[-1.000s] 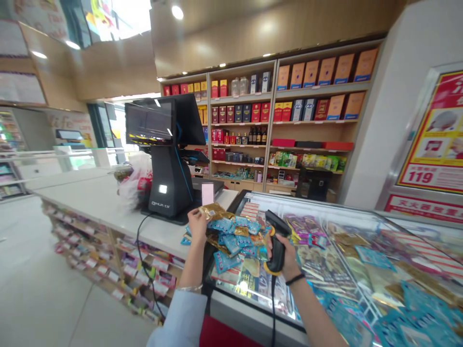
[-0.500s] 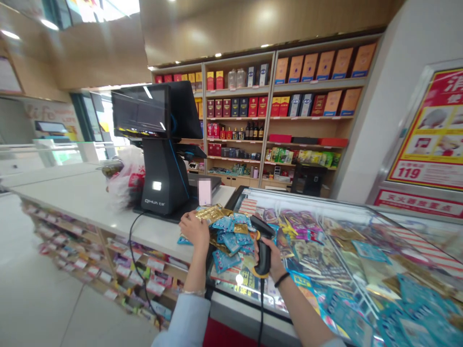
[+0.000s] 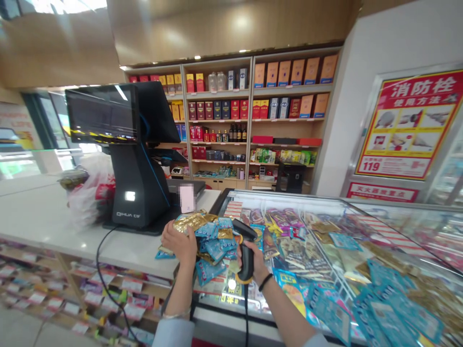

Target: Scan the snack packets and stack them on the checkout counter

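Observation:
My right hand [image 3: 252, 260] is wrapped round the grip of a black and orange barcode scanner [image 3: 246, 258], its head tilted toward the pile on my left. A heap of blue snack packets [image 3: 217, 246] mixed with gold ones lies where the white counter meets the glass freezer top. At the left side of this heap, my left hand [image 3: 181, 243] is closed on a gold packet [image 3: 190, 221], fingers bent over its edge. Part of the packet is hidden under the hand. A cable runs down from the scanner.
A black checkout terminal [image 3: 139, 178] stands on the white counter [image 3: 133, 250], with a plastic bag [image 3: 94, 193] behind it on the left. More loose blue packets [image 3: 394, 308] lie at the right on the freezer [image 3: 289, 200]. Shelves of boxes [image 3: 220, 111] line the back wall.
The view has swung to the right, so everything sits further left in the picture. Both hands keep their holds, the left at the heap and the right on the scanner.

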`<state>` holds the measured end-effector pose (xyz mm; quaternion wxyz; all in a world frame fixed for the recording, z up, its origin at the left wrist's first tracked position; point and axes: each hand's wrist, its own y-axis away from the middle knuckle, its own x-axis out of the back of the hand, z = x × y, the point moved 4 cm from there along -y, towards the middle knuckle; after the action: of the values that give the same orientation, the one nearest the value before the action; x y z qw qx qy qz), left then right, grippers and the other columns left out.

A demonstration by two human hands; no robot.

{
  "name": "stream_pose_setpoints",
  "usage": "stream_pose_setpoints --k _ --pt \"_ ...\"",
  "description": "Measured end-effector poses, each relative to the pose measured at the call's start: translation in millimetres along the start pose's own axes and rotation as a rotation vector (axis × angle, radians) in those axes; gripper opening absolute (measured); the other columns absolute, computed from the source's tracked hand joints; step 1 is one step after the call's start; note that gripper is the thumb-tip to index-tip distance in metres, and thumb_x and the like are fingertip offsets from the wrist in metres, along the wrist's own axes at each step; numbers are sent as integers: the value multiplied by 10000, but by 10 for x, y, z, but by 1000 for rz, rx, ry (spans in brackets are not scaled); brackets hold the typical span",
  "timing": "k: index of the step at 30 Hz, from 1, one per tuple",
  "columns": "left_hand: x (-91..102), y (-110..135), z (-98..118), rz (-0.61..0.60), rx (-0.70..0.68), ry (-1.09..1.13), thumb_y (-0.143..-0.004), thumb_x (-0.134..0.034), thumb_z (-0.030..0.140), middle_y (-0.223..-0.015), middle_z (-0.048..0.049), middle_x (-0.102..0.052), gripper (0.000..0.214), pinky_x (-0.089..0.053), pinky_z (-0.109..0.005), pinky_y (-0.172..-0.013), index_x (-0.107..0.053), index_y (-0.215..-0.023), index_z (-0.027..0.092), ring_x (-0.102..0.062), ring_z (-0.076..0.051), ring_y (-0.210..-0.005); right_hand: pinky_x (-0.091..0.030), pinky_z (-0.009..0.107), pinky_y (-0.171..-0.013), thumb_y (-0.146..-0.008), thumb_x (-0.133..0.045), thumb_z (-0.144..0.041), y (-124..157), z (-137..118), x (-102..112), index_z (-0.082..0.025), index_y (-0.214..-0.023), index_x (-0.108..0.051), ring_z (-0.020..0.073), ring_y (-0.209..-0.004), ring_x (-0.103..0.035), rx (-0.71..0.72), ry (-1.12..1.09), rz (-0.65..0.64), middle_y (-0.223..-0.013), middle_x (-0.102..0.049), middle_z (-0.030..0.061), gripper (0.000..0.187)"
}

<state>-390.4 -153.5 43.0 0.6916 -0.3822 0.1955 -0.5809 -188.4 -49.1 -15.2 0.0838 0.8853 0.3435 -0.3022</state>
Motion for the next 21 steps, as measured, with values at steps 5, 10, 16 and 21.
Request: stream_pose_setpoints --k 5,10,16,21 --pt "-16 20 42 -40 -26 -18 -849 -439 376 -1264 -204 -456 505 -259 -498 -1079 -425 -1263 87 -386 -328 -1249 -344 203 -306 -658 -656 -511 6 -21 -19 -161 -622 -582 108 -324 -482 -4 -1 1 -443 -539 -11 359" --pt "-37 36 32 -59 -43 15 -818 -458 379 -1273 -210 -452 538 -248 -539 -1078 -416 -1273 95 -380 -351 -1259 -344 194 -315 -679 -615 -554 2 12 13 -164 -567 -550 97 -322 -462 -44 26 -30 -413 -520 -4 411" --pt "-107 42 70 -98 -72 41 -734 -510 337 -1337 -250 -412 645 -232 -658 -1054 -387 -1316 86 -341 -424 -1292 -367 207 -319 -730 -564 -460 -34 -15 61 -176 -693 -550 125 -329 -494 -56 -43 7 -426 -532 -21 286" --pt "73 47 312 -120 5 66 -722 -509 329 -1394 -228 -367 622 -155 -735 -1053 -387 -1296 124 -275 -458 -1337 -388 203 -331 -751 -559 -433 8 -90 37 -191 -666 -527 117 -328 -505 -23 -75 11 -455 -556 -33 258"
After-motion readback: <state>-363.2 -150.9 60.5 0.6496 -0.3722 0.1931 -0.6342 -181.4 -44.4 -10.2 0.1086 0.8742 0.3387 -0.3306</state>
